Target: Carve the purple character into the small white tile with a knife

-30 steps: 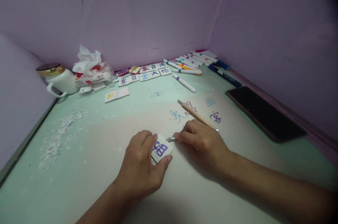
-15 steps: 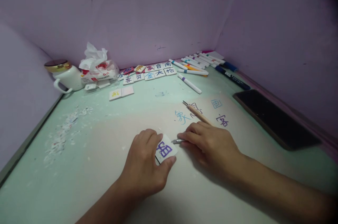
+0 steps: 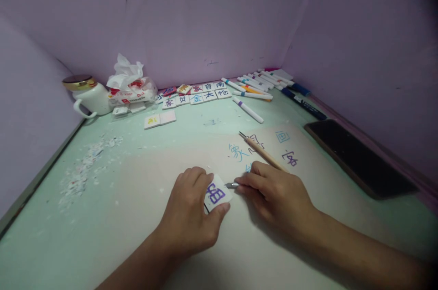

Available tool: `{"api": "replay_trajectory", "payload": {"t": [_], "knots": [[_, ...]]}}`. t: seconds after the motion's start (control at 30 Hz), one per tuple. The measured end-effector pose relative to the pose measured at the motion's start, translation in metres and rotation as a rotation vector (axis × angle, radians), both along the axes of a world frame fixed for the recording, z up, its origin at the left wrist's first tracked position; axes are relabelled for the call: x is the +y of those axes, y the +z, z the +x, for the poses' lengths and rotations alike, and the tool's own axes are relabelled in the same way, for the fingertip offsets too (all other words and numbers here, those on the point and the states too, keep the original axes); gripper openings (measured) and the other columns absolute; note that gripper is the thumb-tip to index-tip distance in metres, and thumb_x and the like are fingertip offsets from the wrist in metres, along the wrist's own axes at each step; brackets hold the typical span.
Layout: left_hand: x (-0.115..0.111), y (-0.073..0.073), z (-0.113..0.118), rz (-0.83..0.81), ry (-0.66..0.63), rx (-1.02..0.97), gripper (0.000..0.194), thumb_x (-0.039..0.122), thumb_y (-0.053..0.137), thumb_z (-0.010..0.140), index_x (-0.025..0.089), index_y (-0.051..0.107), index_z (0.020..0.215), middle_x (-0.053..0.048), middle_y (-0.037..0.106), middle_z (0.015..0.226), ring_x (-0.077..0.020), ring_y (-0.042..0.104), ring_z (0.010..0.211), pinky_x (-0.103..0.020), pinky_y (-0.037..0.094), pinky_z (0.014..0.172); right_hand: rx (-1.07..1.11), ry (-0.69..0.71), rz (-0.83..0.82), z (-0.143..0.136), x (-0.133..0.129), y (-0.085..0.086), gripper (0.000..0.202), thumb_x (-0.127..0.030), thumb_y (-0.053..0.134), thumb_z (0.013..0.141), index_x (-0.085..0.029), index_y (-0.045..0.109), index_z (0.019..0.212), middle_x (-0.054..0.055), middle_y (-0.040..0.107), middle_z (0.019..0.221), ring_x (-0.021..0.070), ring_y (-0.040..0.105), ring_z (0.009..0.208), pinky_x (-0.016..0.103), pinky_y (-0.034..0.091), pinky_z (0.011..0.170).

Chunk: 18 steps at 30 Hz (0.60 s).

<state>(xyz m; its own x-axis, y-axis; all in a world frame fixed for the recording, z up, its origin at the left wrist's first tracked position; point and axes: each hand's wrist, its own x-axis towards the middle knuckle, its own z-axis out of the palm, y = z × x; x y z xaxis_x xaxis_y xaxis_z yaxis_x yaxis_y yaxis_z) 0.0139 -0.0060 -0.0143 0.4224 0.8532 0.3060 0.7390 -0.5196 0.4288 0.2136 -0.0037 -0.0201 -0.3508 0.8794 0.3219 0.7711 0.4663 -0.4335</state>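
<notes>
A white square tile with a purple character on it is pinched between the thumb and fingers of my left hand. Part of its surface is hidden under those fingers. My right hand is closed around a craft knife with a silver metal end, its tip at the tile's right edge. Most of the knife's handle is hidden in the hand. Just beyond my right hand lies a wooden-handled carving tool with a dark thin tip. Coloured characters are drawn on the pale surface around it.
White shavings are scattered at the left. Along the back stand a lidded white mug, a tissue pack, rows of character tiles and several markers. Two tiles lie nearer. A dark phone lies at the right.
The view has shifted slightly. My right hand has drawn back a little with the craft knife, uncovering a bit more blue writing. My left hand keeps its hold on the tile.
</notes>
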Motion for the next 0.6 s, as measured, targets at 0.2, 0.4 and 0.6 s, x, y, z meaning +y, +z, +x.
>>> {"api": "replay_trajectory", "payload": {"t": [0.2, 0.4, 0.6], "knots": [[-0.0001, -0.0009, -0.0002, -0.003, 0.007, -0.005, 0.032, 0.028, 0.063, 0.073, 0.010, 0.057, 0.099, -0.013, 0.056, 0.096, -0.0265, 0.053, 0.089, -0.043, 0.048, 0.078, -0.021, -0.045, -0.047, -0.0041, -0.0005, 0.0026, 0.019, -0.026, 0.052, 0.085, -0.022, 0.071, 0.083, 0.001, 0.060, 0.068, 0.0158, 0.056, 0.057, 0.026, 0.028, 0.049], [0.0009, -0.0003, 0.0001, -0.002, -0.012, -0.020, 0.031, 0.027, 0.063, 0.073, 0.010, 0.056, 0.099, -0.013, 0.056, 0.096, -0.0261, 0.053, 0.089, -0.043, 0.048, 0.078, -0.007, -0.055, -0.139, -0.0032, 0.0004, 0.0056, 0.020, -0.027, 0.050, 0.086, -0.025, 0.070, 0.082, 0.000, 0.061, 0.069, 0.0156, 0.057, 0.058, 0.026, 0.028, 0.050], [0.0008, 0.0000, -0.0010, -0.002, -0.025, -0.017, 0.031, 0.027, 0.061, 0.074, 0.010, 0.056, 0.099, -0.014, 0.056, 0.098, -0.0266, 0.053, 0.089, -0.045, 0.048, 0.077, -0.001, -0.046, -0.240, -0.0022, 0.0048, 0.0094, 0.014, -0.023, 0.053, 0.084, -0.025, 0.067, 0.081, -0.002, 0.062, 0.071, 0.0150, 0.058, 0.063, 0.025, 0.031, 0.053]]}}
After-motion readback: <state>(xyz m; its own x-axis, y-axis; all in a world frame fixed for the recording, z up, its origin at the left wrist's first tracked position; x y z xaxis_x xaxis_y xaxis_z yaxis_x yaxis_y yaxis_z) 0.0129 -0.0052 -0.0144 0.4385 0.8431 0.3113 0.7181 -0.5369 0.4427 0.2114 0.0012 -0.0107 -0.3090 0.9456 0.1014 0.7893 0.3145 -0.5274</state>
